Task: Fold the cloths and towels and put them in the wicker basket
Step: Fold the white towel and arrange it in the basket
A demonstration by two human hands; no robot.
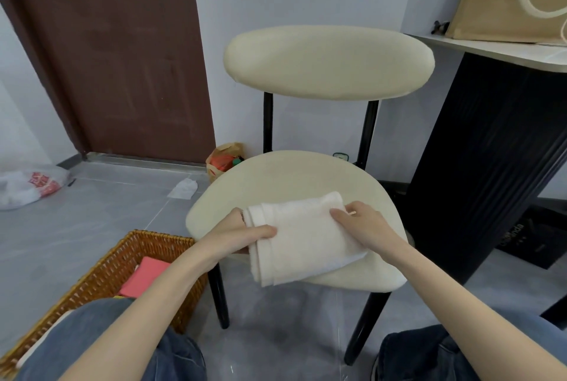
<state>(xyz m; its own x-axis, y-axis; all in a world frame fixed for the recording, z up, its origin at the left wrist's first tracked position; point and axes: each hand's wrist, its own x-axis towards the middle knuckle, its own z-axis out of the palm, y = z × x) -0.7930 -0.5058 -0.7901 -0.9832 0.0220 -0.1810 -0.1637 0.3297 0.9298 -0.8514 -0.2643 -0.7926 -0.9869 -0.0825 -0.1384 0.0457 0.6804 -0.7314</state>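
Evidently the folded white towel is held over the chair seat, used as a folding surface, with fingers of the left hand and right hand curled round its two sides. The wicker basket is kept near left, within reach

I lose the wicker basket's near end behind my knee and the left edge; the white towel hides the fingers of my left hand.

A single head-worn wide-angle view looks forward and down from close above the hands, over a cream chair toward the wall.
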